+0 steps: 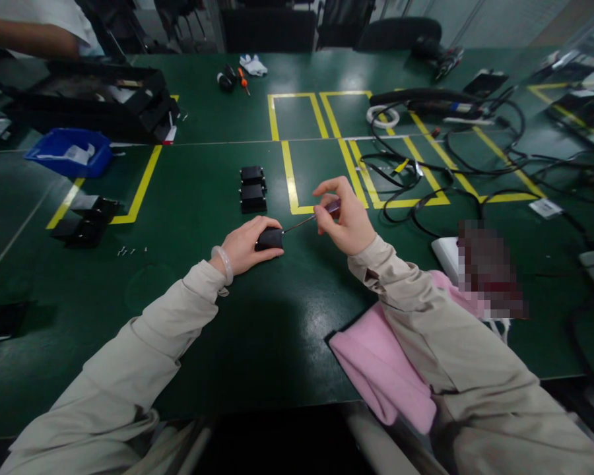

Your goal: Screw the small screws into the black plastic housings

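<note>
My left hand [245,247] is closed around a small black box [270,239], steadying it on the green table. A screwdriver [332,206] is pinched in the fingers of my right hand [347,221]. Its thin shaft slopes down to the left, and the tip meets the right end of the box at a small shiny spot. Just beyond my left hand, more black boxes [253,196] of the same look stand in a short column. Several small screws [132,251] lie loose on the table to the left.
Further left are more black pieces [82,227], a blue bin [72,152] and a black rack [94,99]. Black cables [426,165] sprawl across the right side. A pink cloth [381,363] lies under my right forearm. Another person's arm [30,36] shows at upper left.
</note>
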Demonstrator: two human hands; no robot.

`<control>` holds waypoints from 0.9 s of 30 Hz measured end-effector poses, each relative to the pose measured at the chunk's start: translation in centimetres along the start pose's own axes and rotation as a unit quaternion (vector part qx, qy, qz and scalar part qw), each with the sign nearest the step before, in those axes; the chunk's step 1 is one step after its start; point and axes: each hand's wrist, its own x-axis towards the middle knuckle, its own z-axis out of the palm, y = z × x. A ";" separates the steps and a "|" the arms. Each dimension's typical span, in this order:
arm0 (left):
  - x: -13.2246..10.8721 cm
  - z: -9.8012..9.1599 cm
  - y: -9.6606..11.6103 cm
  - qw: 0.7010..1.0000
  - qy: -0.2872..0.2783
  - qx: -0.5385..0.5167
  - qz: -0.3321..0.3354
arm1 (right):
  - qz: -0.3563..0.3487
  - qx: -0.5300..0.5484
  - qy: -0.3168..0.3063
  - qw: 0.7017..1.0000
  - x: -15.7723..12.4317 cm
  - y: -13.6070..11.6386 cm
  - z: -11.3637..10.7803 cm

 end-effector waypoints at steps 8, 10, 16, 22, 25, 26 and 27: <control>0.0 -0.1 0.1 1.000 -0.001 -0.003 -0.003 | 0.008 0.010 0.002 1.000 0.0 0.0 0.1; 0.0 -0.1 0.2 1.000 -0.003 -0.003 -0.004 | 0.005 0.010 0.005 1.000 0.0 0.0 0.2; 0.0 -0.1 0.1 1.000 -0.006 -0.003 -0.007 | 0.012 0.016 0.013 1.000 -0.1 0.3 0.2; 0.0 -0.1 0.2 1.000 -0.004 -0.004 -0.006 | 0.004 -0.003 0.004 1.000 0.0 0.0 -0.1; 0.0 -0.1 0.2 1.000 -0.004 -0.004 -0.009 | 0.002 -0.010 0.002 1.000 0.0 -0.2 -0.1; 0.0 -0.1 0.2 1.000 -0.003 -0.004 -0.009 | 0.003 -0.009 0.001 1.000 0.0 -0.2 -0.1; 0.0 -0.1 0.2 1.000 -0.003 -0.004 -0.010 | 0.005 -0.007 0.000 1.000 0.0 -0.2 -0.1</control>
